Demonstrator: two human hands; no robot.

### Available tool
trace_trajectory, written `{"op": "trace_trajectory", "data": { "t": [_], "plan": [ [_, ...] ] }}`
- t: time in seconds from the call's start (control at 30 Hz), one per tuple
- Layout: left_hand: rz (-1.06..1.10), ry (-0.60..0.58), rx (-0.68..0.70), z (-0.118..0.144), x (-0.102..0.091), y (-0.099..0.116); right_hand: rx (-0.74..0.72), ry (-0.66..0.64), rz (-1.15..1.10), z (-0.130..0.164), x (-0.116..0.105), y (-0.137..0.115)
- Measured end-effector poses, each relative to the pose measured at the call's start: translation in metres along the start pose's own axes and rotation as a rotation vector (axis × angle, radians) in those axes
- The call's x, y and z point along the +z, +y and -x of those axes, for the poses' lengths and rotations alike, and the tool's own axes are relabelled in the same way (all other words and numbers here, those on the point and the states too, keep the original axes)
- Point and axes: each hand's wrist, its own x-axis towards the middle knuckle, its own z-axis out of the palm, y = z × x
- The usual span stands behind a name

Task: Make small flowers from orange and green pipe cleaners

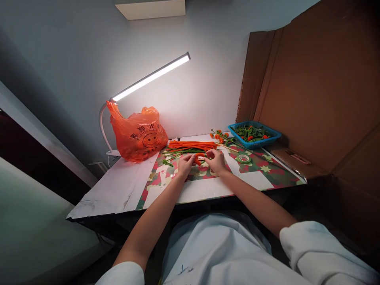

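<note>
Over the front middle of the table, my left hand and my right hand face each other with fingers pinched. Between them is a curled orange pipe cleaner, bent into an arch; both hands' fingertips close on its ends. Finer detail of the grip is too small to make out. Just behind my hands lies a bundle of straight orange pipe cleaners, with green pipe cleaners along its near side. A small green bristly piece rests left of my left hand. To the right of my right hand lies a roll of green tape.
A blue basket at the back right holds green stems and orange flowers. Several orange flowers lie beside it. An orange plastic bag and a lit lamp stand at the left. Cardboard walls the right side.
</note>
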Motion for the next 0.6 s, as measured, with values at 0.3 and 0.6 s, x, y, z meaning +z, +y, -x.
{"op": "trace_trajectory", "data": {
  "t": [0.3,0.6],
  "plan": [
    [0.053,-0.011,0.014,0.0023,0.0034,0.0034,0.145,0.02,-0.055,-0.0014,0.0015,0.0014],
    [0.064,0.011,0.017,0.0022,0.0035,0.0031,0.195,0.028,-0.11,-0.0001,-0.0003,-0.0036]
  ]
}}
